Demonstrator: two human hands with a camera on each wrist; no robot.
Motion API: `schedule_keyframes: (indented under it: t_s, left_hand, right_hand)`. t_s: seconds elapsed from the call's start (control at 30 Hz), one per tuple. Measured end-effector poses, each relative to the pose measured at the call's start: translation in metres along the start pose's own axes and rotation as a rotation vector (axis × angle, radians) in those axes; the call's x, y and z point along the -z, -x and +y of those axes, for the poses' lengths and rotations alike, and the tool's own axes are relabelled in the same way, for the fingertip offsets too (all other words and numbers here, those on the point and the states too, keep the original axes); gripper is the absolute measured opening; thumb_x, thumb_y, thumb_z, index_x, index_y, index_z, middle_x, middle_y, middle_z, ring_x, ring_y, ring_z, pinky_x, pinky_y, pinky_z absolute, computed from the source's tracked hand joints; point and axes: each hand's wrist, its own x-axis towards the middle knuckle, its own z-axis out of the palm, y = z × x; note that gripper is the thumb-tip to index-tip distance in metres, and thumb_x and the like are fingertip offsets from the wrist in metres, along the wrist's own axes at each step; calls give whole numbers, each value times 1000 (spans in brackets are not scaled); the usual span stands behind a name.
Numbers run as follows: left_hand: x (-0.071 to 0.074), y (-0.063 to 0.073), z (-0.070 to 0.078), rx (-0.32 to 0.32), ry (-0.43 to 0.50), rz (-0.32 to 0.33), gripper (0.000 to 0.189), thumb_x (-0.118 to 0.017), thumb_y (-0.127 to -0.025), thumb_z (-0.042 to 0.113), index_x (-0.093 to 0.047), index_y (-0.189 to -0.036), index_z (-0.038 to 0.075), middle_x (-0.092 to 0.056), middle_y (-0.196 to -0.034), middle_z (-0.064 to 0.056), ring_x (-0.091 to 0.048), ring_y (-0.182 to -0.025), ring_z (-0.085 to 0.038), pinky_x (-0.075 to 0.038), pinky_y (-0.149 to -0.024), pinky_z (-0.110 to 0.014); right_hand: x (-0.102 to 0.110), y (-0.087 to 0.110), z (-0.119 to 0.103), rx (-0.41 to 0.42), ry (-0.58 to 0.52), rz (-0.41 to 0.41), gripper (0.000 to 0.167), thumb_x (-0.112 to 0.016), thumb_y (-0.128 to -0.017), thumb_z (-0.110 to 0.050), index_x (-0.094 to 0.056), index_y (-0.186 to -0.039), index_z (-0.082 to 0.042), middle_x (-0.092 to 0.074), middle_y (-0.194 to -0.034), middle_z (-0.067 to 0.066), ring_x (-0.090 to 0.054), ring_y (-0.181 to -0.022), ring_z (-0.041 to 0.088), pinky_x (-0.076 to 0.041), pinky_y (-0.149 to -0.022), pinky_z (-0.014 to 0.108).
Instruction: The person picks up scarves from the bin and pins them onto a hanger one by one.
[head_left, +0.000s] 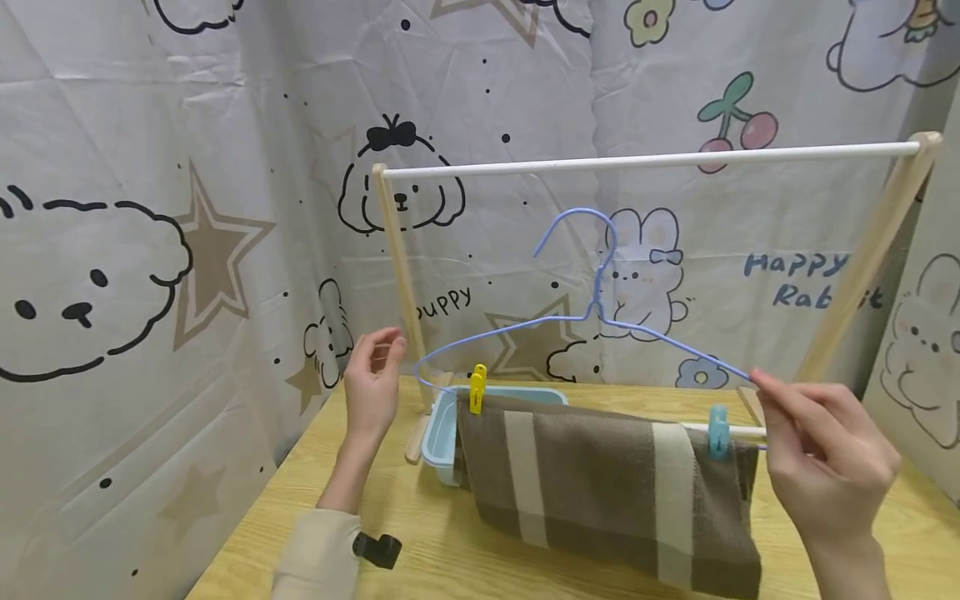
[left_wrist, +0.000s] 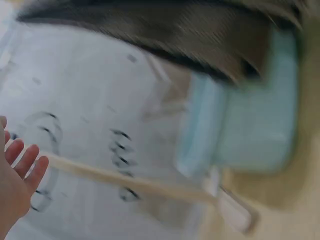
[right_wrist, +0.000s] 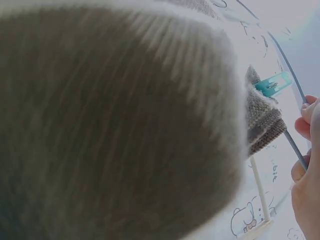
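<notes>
In the head view my right hand (head_left: pixel 836 462) grips the right end of a blue wire clothes hanger (head_left: pixel 517 327). A brown cloth with pale stripes (head_left: pixel 592 483) hangs folded over the hanger's lower bar. One yellow clothespin (head_left: pixel 477 389) clips the cloth near its left end, and a blue clothespin (head_left: pixel 718 433) clips it near the right. My left hand (head_left: pixel 373 387) is raised just left of the hanger, apart from it and holding nothing. The left wrist view shows that hand's fingers (left_wrist: pixel 26 160) spread. In the right wrist view a sleeve blocks much of the scene.
Behind the hanger stands a wooden rack with a white top rail (head_left: pixel 645 158). A light blue plastic basket (head_left: pixel 442 433) sits on the wooden table (head_left: pixel 420 542), partly behind the cloth. Printed curtains (head_left: pixel 465 83) close off the back and sides.
</notes>
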Motion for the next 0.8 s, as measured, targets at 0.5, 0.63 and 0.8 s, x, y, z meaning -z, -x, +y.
schedule_keyframes:
  t_s: [0.5, 0.63, 0.8]
  left_hand:
    - [-35, -14, -89, 223, -133, -150, 55, -71, -89, 9, -43, -136, 3, -51, -114, -11, -57, -103, -26, -48, -86, -33]
    - [-41, -20, -92, 257, -210, -108, 48, -70, -88, 9, -46, -129, 3, -49, -106, -10, -55, -94, -24, -46, -78, -31]
    - [-45, -23, -106, 283, -280, -253, 66, -72, -89, 15, -36, -143, 4, -52, -128, -18, -56, -113, -34, -50, -94, -47]
  right_hand:
    - [5, 2, 5, 4, 38, 10, 5, -76, -77, 7, -78, -80, 3, -57, -59, 16, -33, -56, -6, -21, -58, 3]
    - [7, 1, 7, -2, 43, 2, 4, -76, -78, 6, -78, -80, 3, -56, -59, 16, -32, -56, -5, -21, -58, 4]
    - [6, -2, 6, -5, 46, -11, 3, -74, -80, 5, -77, -80, 5, -55, -59, 18, -32, -57, -5, -21, -57, 4]
